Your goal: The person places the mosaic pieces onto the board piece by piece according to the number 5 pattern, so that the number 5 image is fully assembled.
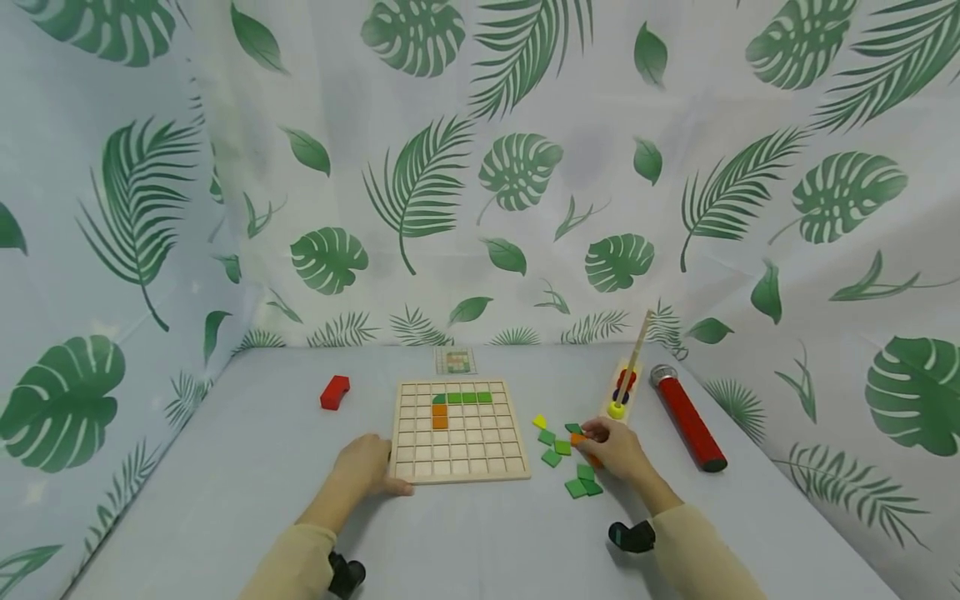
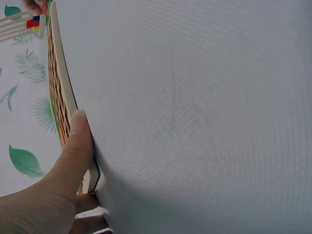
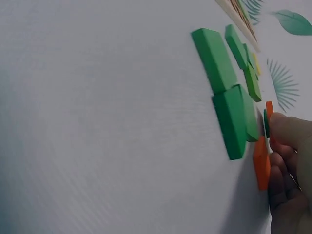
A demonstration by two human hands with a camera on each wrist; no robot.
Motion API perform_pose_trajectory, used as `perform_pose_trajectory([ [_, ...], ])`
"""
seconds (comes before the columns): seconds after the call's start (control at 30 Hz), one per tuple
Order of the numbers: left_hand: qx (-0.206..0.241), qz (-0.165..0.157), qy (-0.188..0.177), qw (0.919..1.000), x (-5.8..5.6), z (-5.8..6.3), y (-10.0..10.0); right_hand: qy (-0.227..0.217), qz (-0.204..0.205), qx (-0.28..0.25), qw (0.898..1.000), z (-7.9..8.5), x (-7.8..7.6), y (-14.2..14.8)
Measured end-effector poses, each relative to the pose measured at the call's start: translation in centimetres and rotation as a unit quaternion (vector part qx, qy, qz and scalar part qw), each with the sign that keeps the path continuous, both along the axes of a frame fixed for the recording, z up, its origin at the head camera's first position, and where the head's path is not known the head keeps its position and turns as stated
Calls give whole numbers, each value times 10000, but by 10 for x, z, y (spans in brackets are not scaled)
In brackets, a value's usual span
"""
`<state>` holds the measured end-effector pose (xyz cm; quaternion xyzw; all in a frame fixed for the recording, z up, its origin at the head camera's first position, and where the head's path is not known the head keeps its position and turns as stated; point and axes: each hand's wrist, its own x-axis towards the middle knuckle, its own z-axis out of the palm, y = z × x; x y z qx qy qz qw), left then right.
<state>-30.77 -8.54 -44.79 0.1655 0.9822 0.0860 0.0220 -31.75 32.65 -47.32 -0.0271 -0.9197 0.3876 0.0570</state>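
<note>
Open worktop (image 1: 480, 542) fronts the gridded board (image 1: 459, 450), the left grip (image 1: 366, 468) blocking its near-left corner, while loose tiles (image 1: 576, 488), a bead toy (image 1: 617, 411) and a red microphone (image 1: 690, 423) obstruct passage on its right

A pale wooden grid board (image 1: 480, 447) is lying flat, the left grip (image 1: 362, 468) holding its near left corner. On its cells, three green squares (image 1: 469, 398) are forming a row to the right of a dark green piece (image 1: 438, 400), and two orange squares (image 1: 439, 417) are running in a column below that piece. Right of the board, an orange tile (image 1: 577, 439) is being pinched in the right grip (image 1: 618, 451), while a yellow triangle (image 1: 539, 422), several loose green tiles (image 1: 562, 447) and another orange tile (image 3: 262, 168) are lying scattered nearby.
</note>
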Motion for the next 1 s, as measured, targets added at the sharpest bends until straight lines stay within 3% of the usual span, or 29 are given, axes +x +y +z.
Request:
perform_pose_trajectory([
  [0.2,-32,98,-36,9999,0,-6,-6,-167,177,-223,9995,-1,-6,-3],
  [0.5,-101,62,-30,9999,1,-8,-11,363,163,-263,9989,-5,-21,-36],
  [0.77,-81,10,196,9998,-4,-4,-9,1029,450,-210,9934,3,-33,-74],
  [1.0,-145,-10,162,9998,-8,-7,-5,1183,587,-351,9906,-2,-41,-100],
])
